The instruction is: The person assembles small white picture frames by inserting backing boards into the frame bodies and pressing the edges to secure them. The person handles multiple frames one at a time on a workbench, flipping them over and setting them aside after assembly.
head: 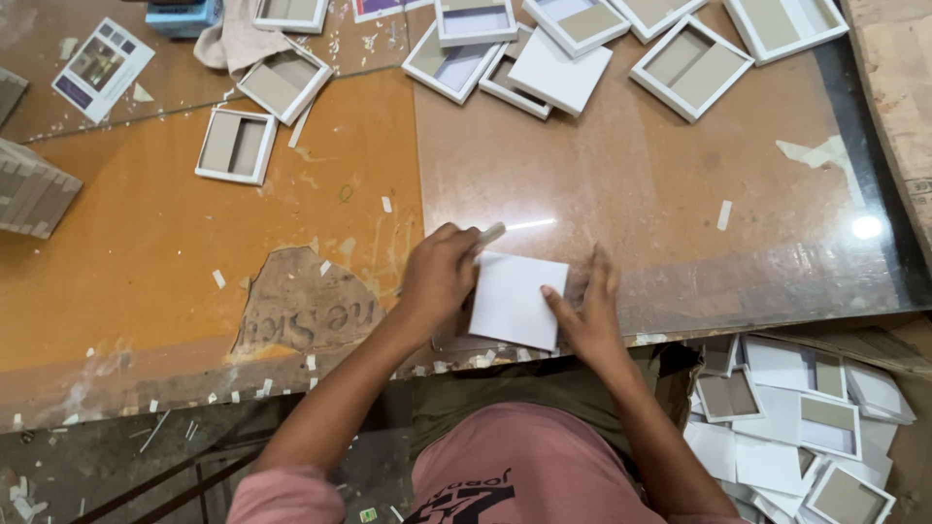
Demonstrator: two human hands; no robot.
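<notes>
A white square card box [515,299] lies flat near the table's front edge. My left hand [439,277] rests against its left side, fingers curled around a small flat tool whose tip sticks out at the top. My right hand [588,312] presses on the box's right edge with fingers spread, thumb lying on the white surface.
Several white shallow trays [691,68] with grey bottoms are scattered along the far side of the brown table [621,184]; one tray [236,146] lies at left. A pile of finished boxes [796,427] sits in a carton at lower right. Paper scraps litter the worn table edge.
</notes>
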